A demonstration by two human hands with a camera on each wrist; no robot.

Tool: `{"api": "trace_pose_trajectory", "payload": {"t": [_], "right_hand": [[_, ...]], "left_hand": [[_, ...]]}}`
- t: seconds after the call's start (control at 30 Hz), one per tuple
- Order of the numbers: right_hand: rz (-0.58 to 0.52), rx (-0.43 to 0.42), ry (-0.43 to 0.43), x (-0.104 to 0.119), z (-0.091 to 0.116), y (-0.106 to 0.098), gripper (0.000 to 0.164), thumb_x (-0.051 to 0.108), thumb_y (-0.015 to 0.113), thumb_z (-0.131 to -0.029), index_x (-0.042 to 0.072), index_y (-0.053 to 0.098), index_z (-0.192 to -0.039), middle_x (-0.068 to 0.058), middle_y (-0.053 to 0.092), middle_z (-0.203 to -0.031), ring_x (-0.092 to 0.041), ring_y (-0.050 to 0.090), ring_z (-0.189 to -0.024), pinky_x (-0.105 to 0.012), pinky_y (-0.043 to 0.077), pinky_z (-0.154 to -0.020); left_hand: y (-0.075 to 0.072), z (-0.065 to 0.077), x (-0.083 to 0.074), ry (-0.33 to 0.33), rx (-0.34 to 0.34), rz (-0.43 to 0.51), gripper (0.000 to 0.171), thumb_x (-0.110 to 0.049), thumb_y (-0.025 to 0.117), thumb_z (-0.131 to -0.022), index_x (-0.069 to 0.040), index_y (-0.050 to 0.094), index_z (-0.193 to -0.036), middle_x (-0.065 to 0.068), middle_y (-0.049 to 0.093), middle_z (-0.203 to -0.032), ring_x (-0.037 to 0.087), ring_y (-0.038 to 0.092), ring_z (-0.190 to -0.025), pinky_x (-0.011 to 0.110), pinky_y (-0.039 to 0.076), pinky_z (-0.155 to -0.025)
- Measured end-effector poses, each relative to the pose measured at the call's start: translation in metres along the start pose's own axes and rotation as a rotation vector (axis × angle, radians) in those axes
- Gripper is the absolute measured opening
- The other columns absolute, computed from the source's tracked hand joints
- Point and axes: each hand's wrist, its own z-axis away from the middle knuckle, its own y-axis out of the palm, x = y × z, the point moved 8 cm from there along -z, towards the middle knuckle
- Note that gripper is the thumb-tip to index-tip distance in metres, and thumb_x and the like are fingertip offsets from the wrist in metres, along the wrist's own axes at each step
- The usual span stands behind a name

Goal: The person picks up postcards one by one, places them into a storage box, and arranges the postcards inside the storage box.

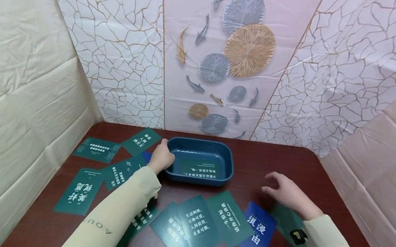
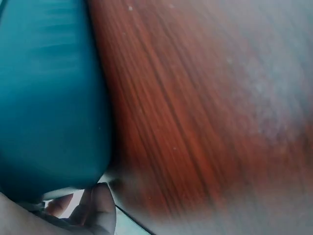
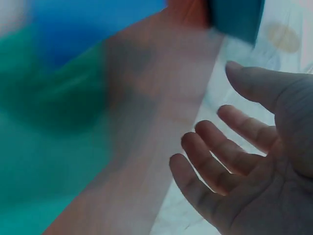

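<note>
From afar I am holding the blue tray [image 1: 197,180] near the back of the table [image 1: 257,156] with my left grip [image 1: 161,157], best held flat and still, while my loose, empty right grip [image 1: 288,191] is hovering by a green card [image 1: 283,221].

Left sleeve [image 1: 110,211]: was long and pale cream-yellow, with soft creases near the wrist.
Sleeve lettering [image 1: 99,226]: was dark, thin and widely spaced along the forearm; an A stood at one end, with a rounded character beside it.
Right sleeve [image 1: 335,246]: matched in pale cream-yellow, ending in a plain cuff.
Wrist device [image 1: 298,236]: was small and black with a yellowish patch, at the right cuff.
Left hand [image 1: 161,157]: was bare.
Right hand [image 1: 287,193]: was bare, with creases across the palm.
</note>
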Motion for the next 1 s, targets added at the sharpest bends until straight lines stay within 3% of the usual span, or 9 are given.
{"api": "trace_pose_trajectory", "payload": {"t": [0.2,0.33,0.53,0.7,0.83,1.0], "right_hand": [[0.034,0.148,0.094,-0.039,0.025,0.001,0.075,0.044,0.076,-0.081,-0.011,0.050,-0.125,-0.028,0.057,-0.116,-0.042,0.056,-0.105,-0.055,0.048,-0.082],[0.053,0.242,0.149,-0.056,0.036,0.005,0.081,0.047,0.081,-0.073,-0.013,0.051,-0.117,-0.023,0.059,-0.107,-0.035,0.058,-0.097,-0.052,0.049,-0.081],[0.089,0.302,0.250,-0.072,0.047,0.011,0.091,0.052,0.087,-0.059,-0.013,0.048,-0.108,-0.022,0.051,-0.098,-0.034,0.051,-0.088,-0.053,0.048,-0.078],[0.159,0.283,0.275,-0.078,0.047,0.014,0.092,0.056,0.087,-0.055,-0.014,0.049,-0.101,-0.023,0.050,-0.091,-0.035,0.052,-0.082,-0.054,0.047,-0.073],[0.146,0.266,0.285,-0.077,0.045,0.015,0.073,0.053,0.087,-0.056,-0.007,0.057,-0.083,-0.013,0.051,-0.075,-0.026,0.051,-0.069,-0.042,0.046,-0.063],[0.104,0.257,0.299,-0.079,0.043,0.017,0.054,0.050,0.087,-0.057,0.005,0.058,-0.065,0.000,0.040,-0.058,-0.016,0.045,-0.055,-0.031,0.038,-0.055]], "left_hand": [[-0.003,0.001,0.007,-0.043,0.010,0.230,0.046,-0.017,0.051,-0.096,-0.005,0.037,-0.138,0.017,0.048,-0.135,0.031,0.050,-0.116,0.049,0.046,-0.091],[-0.004,0.001,0.008,-0.075,0.014,0.420,0.041,-0.020,0.050,-0.099,-0.008,0.041,-0.137,0.014,0.044,-0.136,0.030,0.046,-0.120,0.049,0.044,-0.094],[-0.009,-0.002,0.011,-0.064,-0.051,0.593,0.037,-0.020,0.046,-0.102,-0.011,0.047,-0.138,0.009,0.047,-0.134,0.026,0.045,-0.123,0.045,0.039,-0.102],[-0.010,-0.003,0.011,-0.009,-0.083,0.609,0.038,-0.019,0.042,-0.104,-0.012,0.047,-0.141,0.008,0.047,-0.138,0.023,0.042,-0.129,0.044,0.035,-0.106],[-0.007,-0.001,0.010,0.036,-0.069,0.567,0.039,-0.016,0.041,-0.104,-0.011,0.044,-0.143,0.009,0.044,-0.139,0.025,0.041,-0.128,0.045,0.038,-0.103],[-0.005,-0.002,0.007,0.096,-0.083,0.489,0.039,-0.012,0.040,-0.104,-0.010,0.044,-0.143,0.010,0.045,-0.137,0.026,0.046,-0.119,0.044,0.044,-0.094]]}}
